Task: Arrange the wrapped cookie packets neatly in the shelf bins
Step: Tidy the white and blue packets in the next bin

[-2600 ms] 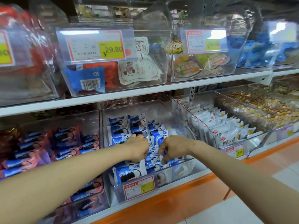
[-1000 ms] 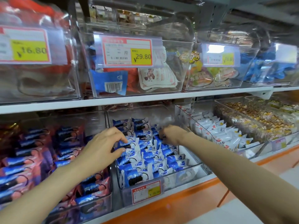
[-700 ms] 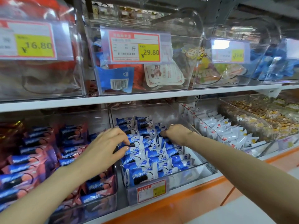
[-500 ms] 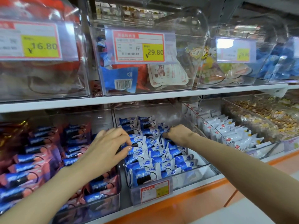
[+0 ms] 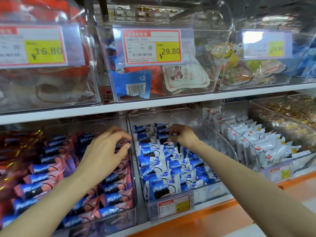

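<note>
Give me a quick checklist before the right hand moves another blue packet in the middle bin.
1. Grip: cannot tell; the right hand has its fingertips buried among back-row blue packets.
2. Spare hand: ok; the left hand hovers over the edge of the left bin, holding nothing.
3. Row order: not ok; middle and front packets lie tilted, overlapping.
4. Room: ok; the middle bin shows bare floor along its right wall.
5. Mixing: ok; no pink packets show among the blue.
</note>
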{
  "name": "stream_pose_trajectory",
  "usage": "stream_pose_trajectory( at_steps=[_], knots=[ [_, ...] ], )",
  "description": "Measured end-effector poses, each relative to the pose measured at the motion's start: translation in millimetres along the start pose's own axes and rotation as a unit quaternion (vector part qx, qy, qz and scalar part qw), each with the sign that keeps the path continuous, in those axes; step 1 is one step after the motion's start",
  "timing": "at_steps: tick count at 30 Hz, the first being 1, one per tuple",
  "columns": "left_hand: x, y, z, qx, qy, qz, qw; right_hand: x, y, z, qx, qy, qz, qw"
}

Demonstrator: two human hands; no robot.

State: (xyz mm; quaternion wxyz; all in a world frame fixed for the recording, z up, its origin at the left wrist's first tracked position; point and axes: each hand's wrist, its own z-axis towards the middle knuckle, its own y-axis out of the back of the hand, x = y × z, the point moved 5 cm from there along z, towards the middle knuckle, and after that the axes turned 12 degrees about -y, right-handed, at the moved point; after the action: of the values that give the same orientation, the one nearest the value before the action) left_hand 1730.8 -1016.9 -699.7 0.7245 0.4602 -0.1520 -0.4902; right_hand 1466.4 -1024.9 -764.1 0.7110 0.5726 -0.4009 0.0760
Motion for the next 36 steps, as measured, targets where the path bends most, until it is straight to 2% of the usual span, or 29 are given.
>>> stream_pose_trajectory(
  at_steps=[5,9,12,15,17,20,21,25,28,31,34,36],
  knots=[
    [0.7,-3.2,0.0,0.005,0.009,-0.009,1.000,1.4,-0.4,8.9,0.025,-0.016,-0.021,0.999],
    [-1.9,-5.7,0.6,0.021,0.008,-0.005,1.000,0.6,-11.6,0.5,-0.003,0.033,-0.044,0.998],
    [-4.0,-9.2,0.0,0.056,0.008,-0.006,0.998,2.0,-4.0,0.7,0.009,0.031,-0.072,0.997],
    [-5.0,-11.3,-0.2,0.085,0.007,-0.003,0.996,16.0,17.6,-4.9,-0.030,0.048,-0.037,0.998],
    [-4.8,-12.9,-1.1,0.094,0.003,0.002,0.996,28.7,19.6,-15.0,0.019,0.064,0.025,0.997],
    [-4.6,-13.4,-1.4,0.098,0.001,0.006,0.995,39.8,-5.3,-31.8,0.195,0.034,0.037,0.980],
    [-4.6,-13.4,-1.4,0.101,-0.001,0.006,0.995,41.5,-13.9,-34.5,0.222,0.030,0.038,0.974],
    [-5.2,-13.3,-0.8,0.096,-0.005,0.018,0.995,47.0,-21.9,-32.0,0.204,0.031,0.109,0.972],
    [-5.8,-14.1,17.0,0.094,-0.013,0.071,0.993,44.7,-18.3,-30.9,0.226,0.027,0.122,0.966],
    [-6.7,-32.4,49.6,0.186,-0.008,0.128,0.974,38.3,-18.1,-30.7,0.231,0.013,0.123,0.965],
    [-8.9,-56.3,70.4,0.305,-0.029,0.238,0.921,33.5,-18.8,-30.3,0.227,-0.010,0.139,0.964],
    [-10.1,-66.3,76.4,0.351,-0.038,0.273,0.895,31.2,-18.6,-30.4,0.215,-0.013,0.152,0.965]
  ],
)
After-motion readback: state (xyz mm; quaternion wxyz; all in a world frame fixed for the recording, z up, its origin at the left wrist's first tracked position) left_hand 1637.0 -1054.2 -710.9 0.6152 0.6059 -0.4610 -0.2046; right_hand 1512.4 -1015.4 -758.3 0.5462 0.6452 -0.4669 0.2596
